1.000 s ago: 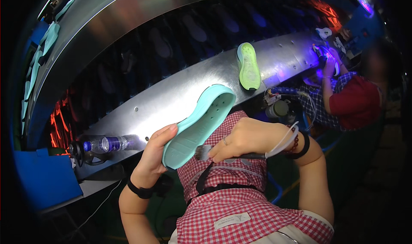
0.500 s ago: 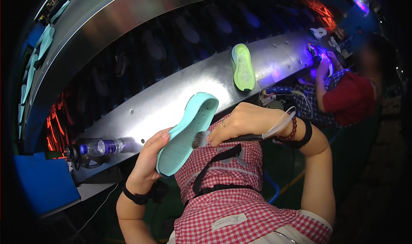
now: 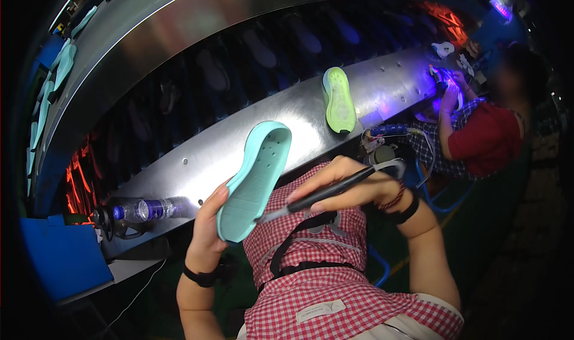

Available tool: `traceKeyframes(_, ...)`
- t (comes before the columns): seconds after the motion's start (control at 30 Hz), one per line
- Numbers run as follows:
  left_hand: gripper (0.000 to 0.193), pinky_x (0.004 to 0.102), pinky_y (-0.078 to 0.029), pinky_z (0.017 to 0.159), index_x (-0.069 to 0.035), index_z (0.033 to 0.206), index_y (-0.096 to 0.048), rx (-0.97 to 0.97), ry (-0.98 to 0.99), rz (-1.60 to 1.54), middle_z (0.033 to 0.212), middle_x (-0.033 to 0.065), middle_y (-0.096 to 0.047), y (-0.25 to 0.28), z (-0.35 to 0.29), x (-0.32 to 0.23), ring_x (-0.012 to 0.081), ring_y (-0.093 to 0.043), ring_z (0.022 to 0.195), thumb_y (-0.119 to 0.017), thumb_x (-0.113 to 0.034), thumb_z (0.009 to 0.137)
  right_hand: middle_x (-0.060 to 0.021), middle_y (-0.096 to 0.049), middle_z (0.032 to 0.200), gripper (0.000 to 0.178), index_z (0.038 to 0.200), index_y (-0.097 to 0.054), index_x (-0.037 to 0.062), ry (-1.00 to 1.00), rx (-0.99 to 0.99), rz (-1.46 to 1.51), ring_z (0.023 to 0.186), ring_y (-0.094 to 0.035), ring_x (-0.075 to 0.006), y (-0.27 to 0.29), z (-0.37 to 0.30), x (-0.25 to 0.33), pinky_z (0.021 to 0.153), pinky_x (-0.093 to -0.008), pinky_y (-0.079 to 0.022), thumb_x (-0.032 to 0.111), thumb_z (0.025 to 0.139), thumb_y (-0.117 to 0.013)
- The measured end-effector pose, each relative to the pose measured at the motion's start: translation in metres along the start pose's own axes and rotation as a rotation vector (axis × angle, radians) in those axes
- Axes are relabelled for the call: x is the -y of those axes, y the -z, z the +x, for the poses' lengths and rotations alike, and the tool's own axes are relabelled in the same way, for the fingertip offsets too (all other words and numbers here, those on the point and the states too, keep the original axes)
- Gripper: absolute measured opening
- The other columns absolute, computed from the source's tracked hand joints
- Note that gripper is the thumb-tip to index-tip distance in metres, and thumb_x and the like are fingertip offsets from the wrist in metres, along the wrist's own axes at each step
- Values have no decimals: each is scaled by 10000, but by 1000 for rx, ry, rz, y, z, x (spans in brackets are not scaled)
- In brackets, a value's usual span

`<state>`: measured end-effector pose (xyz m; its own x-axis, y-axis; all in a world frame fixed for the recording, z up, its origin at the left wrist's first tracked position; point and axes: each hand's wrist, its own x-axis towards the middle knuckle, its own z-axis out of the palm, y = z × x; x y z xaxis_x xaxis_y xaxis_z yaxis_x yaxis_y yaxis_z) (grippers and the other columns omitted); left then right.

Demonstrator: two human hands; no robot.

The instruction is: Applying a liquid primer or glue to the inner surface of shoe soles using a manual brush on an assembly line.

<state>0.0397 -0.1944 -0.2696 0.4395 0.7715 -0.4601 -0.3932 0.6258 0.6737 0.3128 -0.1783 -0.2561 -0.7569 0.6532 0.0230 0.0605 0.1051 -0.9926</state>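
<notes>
A light teal shoe sole (image 3: 254,181) is tilted upright in front of me, its hollow inner face with small holes in view. My left hand (image 3: 207,225) is closed on its lower left edge, thumb along the rim. In my right hand (image 3: 362,181) is a brush (image 3: 327,192) with a dark handle, its pale head at the sole's lower right rim. The bristles are blurred, and whether they touch the sole I cannot tell. A yellow-green sole (image 3: 339,104) lies on the metal ledge beyond my right hand.
The curved metal ledge (image 3: 230,140) runs along a dark machine with more soles inside. Clear bottles (image 3: 155,207) lie at the left beside a blue box (image 3: 63,253). A co-worker in a red top (image 3: 487,134) handles a shoe under violet light at the right.
The brush has come off the sole's inner face to its lower right rim, its handle turned more into view. The teal sole has shifted slightly left and up.
</notes>
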Motion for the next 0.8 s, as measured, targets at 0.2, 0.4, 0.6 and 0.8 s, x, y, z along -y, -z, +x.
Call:
traceKeyframes(0.2, 481, 432, -453, 896, 56, 1244, -403, -24, 7, -365, 1162, 222, -536, -4, 18, 22, 316, -569, 1022, -359, -295, 918, -104, -661, 829, 182, 958, -648, -13, 65, -312, 353, 699, -618, -117, -47, 19, -42, 612, -226, -485, 82, 806, -616)
traceKeyframes(0.4, 479, 438, -453, 898, 57, 1241, -404, -50, 19, -374, 1151, 225, -540, 1, 20, 27, 321, -571, 1018, -350, -289, 915, -182, -646, 952, 159, 912, -629, -32, 319, -346, -16, 847, -647, -257, -52, 19, -47, 734, -300, -507, -4, 756, -616)
traceKeyframes(0.6, 476, 447, -465, 883, 47, 1244, -399, -65, 14, -425, 1150, 228, -535, -1, 22, 26, 331, -573, 1006, -355, -290, 911, -184, -648, 924, 183, 863, -631, -12, 517, -399, -287, 686, -661, -251, -54, 21, -54, 563, -285, -524, -4, 681, -643)
traceKeyframes(0.8, 497, 517, -523, 748, 49, 1239, -389, -2, 35, -417, 1112, 245, -533, 6, 17, 28, 386, -580, 953, -374, -315, 901, -143, -648, 968, 201, 845, -640, 31, 524, -456, -570, 626, -642, -199, -43, 18, -54, 504, -264, -472, 5, 648, -667)
